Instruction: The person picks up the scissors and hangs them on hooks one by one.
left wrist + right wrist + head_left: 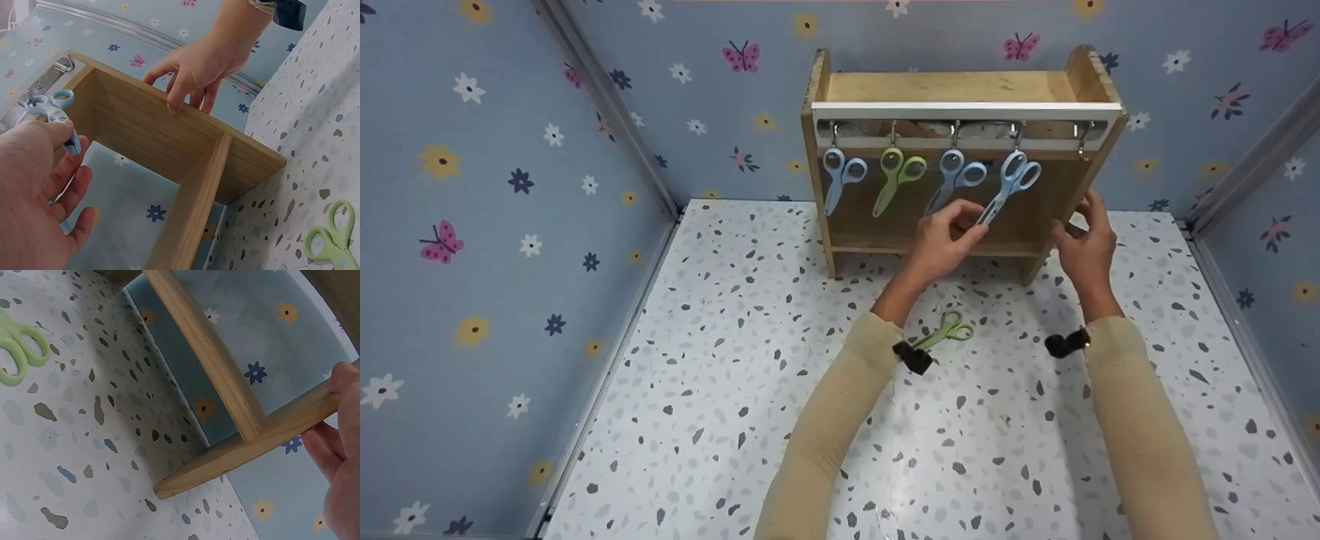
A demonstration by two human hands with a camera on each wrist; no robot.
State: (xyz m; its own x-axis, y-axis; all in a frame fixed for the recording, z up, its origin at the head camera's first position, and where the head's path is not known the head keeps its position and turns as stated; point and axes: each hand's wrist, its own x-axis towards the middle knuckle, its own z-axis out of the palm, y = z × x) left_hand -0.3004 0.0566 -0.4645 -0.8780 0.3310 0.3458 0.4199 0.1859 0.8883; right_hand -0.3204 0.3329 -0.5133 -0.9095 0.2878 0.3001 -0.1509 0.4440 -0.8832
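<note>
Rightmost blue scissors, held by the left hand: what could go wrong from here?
The rightmost blue scissors might slip off their hook if the left hand, pinching the blade end, lifts or twists them.
That hand is close to the next blue scissors and could knock them.
The right hand holds the side of the wooden rack; if it let go, the rack might shift under a tug.

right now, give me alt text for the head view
The left hand pinches blue scissors at the fourth hook from the left on a wooden rack; the right hand grips the rack's right side. Two more blue pairs and a green pair hang alongside; another green pair lies on the speckled surface.
</note>
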